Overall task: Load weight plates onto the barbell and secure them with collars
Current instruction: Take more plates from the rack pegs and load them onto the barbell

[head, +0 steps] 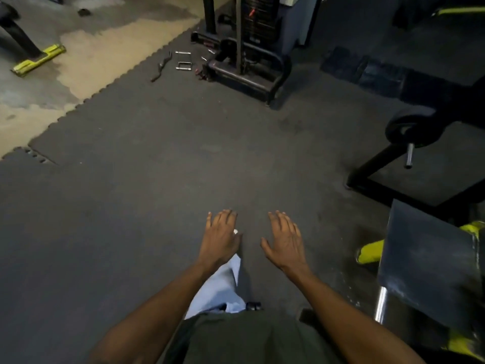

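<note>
Bare hands (220,239) (284,241) — round black plate (414,127).

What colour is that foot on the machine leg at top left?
Bright yellow-green foot, seen in the head view, resting on the bare floor.

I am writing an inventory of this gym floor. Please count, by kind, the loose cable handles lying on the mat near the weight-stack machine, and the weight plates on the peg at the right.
Curved cable bar: 1
Chrome handles: 2, and
Weight plates on the peg: at least 1; the stack is too dark to separate
Total: 4 at least
</note>
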